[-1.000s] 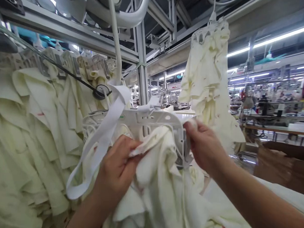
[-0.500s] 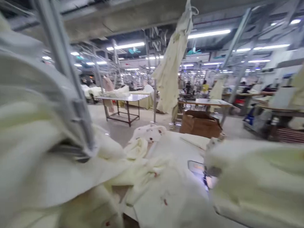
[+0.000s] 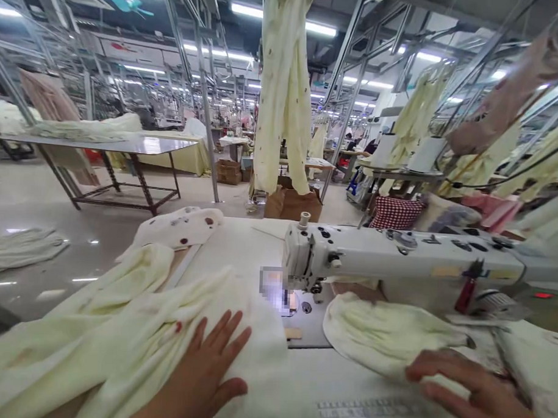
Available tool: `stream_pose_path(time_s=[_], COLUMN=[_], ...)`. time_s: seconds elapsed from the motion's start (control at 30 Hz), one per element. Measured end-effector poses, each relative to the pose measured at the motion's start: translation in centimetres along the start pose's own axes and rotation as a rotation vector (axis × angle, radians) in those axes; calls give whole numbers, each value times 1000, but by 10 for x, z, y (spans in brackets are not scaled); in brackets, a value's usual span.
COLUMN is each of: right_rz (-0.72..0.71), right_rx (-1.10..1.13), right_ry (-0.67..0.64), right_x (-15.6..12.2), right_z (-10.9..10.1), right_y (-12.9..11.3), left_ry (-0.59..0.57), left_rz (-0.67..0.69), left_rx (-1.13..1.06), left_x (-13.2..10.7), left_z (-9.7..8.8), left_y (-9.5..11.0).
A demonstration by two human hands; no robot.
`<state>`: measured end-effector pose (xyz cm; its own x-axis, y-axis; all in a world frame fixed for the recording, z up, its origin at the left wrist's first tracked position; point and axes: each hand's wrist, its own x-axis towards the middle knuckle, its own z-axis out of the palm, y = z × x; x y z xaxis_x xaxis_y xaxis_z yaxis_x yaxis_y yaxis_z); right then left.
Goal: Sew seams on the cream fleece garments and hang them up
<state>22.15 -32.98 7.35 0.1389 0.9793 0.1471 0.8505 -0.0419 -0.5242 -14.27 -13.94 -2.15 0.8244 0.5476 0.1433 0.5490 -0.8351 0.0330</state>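
My left hand (image 3: pixel 200 377) lies flat, fingers spread, on a heap of cream fabric (image 3: pixel 119 325) with small red dots, on the left of the sewing table (image 3: pixel 300 380). At the lower right, my right hand (image 3: pixel 474 399) rests with fingers stretched out on the near edge of a rounded cream fabric piece (image 3: pixel 389 335). That piece lies under the arm of a white sewing machine (image 3: pixel 396 256). The machine's needle head (image 3: pixel 304 265) stands between my two hands, a little beyond them.
More spotted cream pieces (image 3: pixel 182 227) lie at the table's far left. A long cream garment (image 3: pixel 283 93) hangs ahead over a cardboard box (image 3: pixel 292 203). A metal table (image 3: pixel 102 148) stands far left, cloth (image 3: pixel 21 249) lies on the floor, and hanging garments (image 3: pixel 505 137) crowd the right.
The view swung from a rack of hung garments to the sewing table. My hands let go of the white hanger and fabric and now lie flat on cloth by the machine.
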Motion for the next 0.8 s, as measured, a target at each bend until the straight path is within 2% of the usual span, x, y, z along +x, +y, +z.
stream_pose_path(time_s=[0.07,0.13,0.3,0.4,0.47,0.57,0.63,0.7,0.73,0.8], right_rz=[45,86,124,80,52,19,-31,-150,-229,-451], right_rx=[-15,-64,-116,-97,-67,-13,14,56,78,143], right_ry=[-14,87,69,85,176,382,500,502,453,206], right_x=[14,33,76,85,82,71,62,55,53,49], right_z=[-9,-11,14,27,27,17,7,-2,-6,-9], right_y=[13,21,32,37,41,45,37,15,-3,-44], left_ry=[2,8,39,87,106,180,266,349,382,429], left_rz=[2,-3,-16,3,26,31,50,122,174,249], left_rx=[9,19,50,50,39,-7,-90,-247,-345,-529], left_x=[2,10,29,26,23,24,30,39,45,55], left_z=[0,1,10,15,14,5,-7,-24,-33,-51], left_y=[-2,0,6,3,0,1,10,26,37,61])
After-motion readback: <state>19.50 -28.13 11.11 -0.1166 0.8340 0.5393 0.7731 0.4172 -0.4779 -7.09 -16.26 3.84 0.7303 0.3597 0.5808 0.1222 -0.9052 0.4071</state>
